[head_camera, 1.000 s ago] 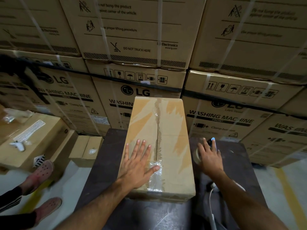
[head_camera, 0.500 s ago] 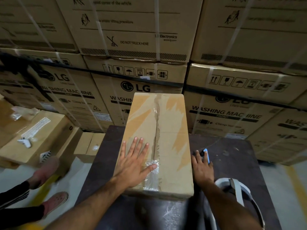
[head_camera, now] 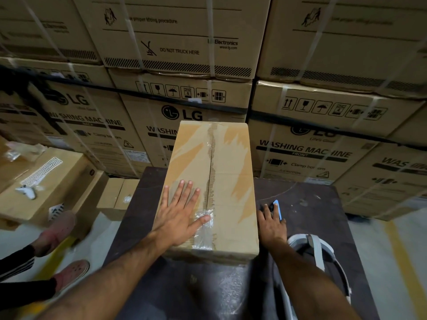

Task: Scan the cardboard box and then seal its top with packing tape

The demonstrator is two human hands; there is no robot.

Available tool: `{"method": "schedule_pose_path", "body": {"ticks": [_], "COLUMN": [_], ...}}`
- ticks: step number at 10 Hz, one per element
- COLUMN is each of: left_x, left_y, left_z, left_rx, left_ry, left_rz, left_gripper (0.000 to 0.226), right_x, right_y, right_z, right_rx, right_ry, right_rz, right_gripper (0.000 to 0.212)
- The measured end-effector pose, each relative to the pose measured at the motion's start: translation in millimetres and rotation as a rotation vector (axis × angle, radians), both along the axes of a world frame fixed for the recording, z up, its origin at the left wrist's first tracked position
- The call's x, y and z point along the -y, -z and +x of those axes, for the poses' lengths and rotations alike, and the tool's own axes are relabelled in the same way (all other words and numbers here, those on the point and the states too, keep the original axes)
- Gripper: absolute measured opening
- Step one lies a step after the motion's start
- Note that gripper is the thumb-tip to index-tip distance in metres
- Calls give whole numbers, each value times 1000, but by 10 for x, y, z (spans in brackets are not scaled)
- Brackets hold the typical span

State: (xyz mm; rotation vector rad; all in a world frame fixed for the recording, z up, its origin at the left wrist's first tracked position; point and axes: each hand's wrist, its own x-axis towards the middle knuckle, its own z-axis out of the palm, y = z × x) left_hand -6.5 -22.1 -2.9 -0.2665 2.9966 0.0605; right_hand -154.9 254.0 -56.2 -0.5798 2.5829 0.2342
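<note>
A tall plain cardboard box [head_camera: 231, 169] stands on a dark table [head_camera: 312, 215] in front of me. Its top seam is ragged, with a crumpled patch of clear tape [head_camera: 204, 229] at the near end. My left hand [head_camera: 182, 215] lies flat on the box top, fingers spread, thumb on the tape patch. My right hand [head_camera: 271, 225] is low beside the box's right wall, its fingers closed around a small dark object with a blue edge [head_camera: 277, 207]. Most of that object is hidden by the fingers.
A white strap loop [head_camera: 316, 250] lies on the table by my right forearm. Strapped washing-machine cartons [head_camera: 184, 112] form a wall right behind the table. A lower carton [head_camera: 57, 181] sits to the left, and another person's feet [head_camera: 57, 232] stand on the floor there.
My right hand has drawn back from farther out on the table to the box's right side, bringing the blue-edged object along. My left hand has stayed flat on the box top.
</note>
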Motion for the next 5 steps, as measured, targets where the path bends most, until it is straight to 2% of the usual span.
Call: {"method": "schedule_pose_path", "body": {"ticks": [3,4,5], "left_x": [-2,-4,-20], "left_y": [-8,-31,-51], "left_z": [-8,-2,-13], "left_rx": [11,18,19], "left_ry": [-4,-14,-20], "left_rz": [7,9,19], "left_gripper": [98,97,97], "right_x": [-11,7,15], "right_y": [-181,-339,-570], "right_z": [90,67,-57], "right_rx": [58,53,87], "right_ry": [9,12,-14], "right_rz": [-41,-96,-124], "right_gripper": [62,71,92]}}
